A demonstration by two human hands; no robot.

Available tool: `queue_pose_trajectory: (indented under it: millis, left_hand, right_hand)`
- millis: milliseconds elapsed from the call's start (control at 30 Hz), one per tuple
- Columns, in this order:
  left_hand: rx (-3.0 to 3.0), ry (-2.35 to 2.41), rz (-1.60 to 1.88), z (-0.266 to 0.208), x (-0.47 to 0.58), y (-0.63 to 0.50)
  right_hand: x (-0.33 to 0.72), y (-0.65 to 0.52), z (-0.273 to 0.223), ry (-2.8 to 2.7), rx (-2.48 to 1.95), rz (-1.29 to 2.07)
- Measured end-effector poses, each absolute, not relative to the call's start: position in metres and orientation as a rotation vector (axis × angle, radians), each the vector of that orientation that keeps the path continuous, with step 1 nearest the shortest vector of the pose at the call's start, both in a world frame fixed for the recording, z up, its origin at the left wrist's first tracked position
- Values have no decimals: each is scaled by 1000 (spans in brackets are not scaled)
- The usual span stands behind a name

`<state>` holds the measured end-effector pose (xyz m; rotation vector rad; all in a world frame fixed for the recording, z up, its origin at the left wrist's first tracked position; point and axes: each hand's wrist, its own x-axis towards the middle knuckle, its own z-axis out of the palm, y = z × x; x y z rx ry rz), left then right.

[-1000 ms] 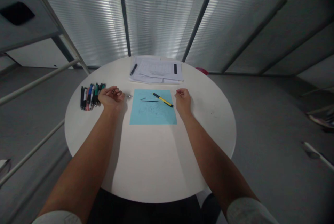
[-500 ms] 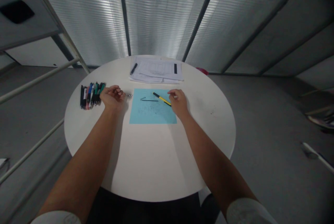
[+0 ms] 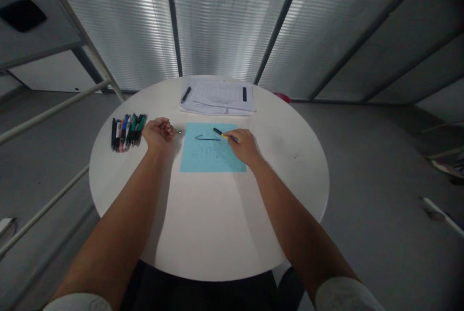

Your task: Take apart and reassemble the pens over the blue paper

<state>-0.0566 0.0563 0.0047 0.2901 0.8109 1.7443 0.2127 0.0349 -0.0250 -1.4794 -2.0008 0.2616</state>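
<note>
Palm up, my left hand (image 3: pixel 159 133) rests on the table with its fingers curled in, just right of a row of pens. A small silvery tip (image 3: pixel 180 132) shows beside its fingertips; I cannot tell whether the hand holds it. My right hand (image 3: pixel 243 144) pinches a yellow pen with a black end (image 3: pixel 218 132) over a sheet of blue paper (image 3: pixel 192 161). Its fingers cover most of the yellow barrel. On the paper lie a thin dark rod (image 3: pixel 208 139) like a pen refill and a small short piece (image 3: pixel 198 136). Dark marks cover part of the sheet.
Several pens (image 3: pixel 126 131) lie side by side at the left of the round white table (image 3: pixel 210 224). A stack of printed papers (image 3: pixel 221 96) with a dark pen (image 3: pixel 186 94) on it lies at the far edge. A metal rail frame (image 3: pixel 54 108) stands at the left.
My right hand has moved left and its fingers have closed on the yellow pen, which lay beside them before. My left hand has shifted very slightly right.
</note>
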Motion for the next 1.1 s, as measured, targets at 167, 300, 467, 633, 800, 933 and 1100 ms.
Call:
queue_pose_trajectory:
  millis: [167, 300, 467, 633, 800, 933, 1100]
  left_hand:
    - [277, 803, 1733, 3, -58, 59]
    - [281, 789, 1737, 2, -59, 60]
    - [285, 793, 1739, 4, -57, 59]
    - [291, 805, 1729, 2, -59, 60]
    - [301, 784, 1734, -2, -60, 61]
    - [286, 782, 1740, -1, -58, 60]
    - [309, 791, 1758, 0, -57, 60]
  right_hand:
    - [212, 32, -22, -2013, -1547, 156]
    - [212, 32, -21, -2024, -1572, 128]
    - [215, 36, -25, -1919, -1496, 184]
    - [217, 43, -31, -1748, -1452, 223]
    - [217, 43, -32, -1701, -1443, 219]
    - [215, 38, -28, -1679, -1420, 205]
    - [207, 31, -22, -1715, -1406, 186]
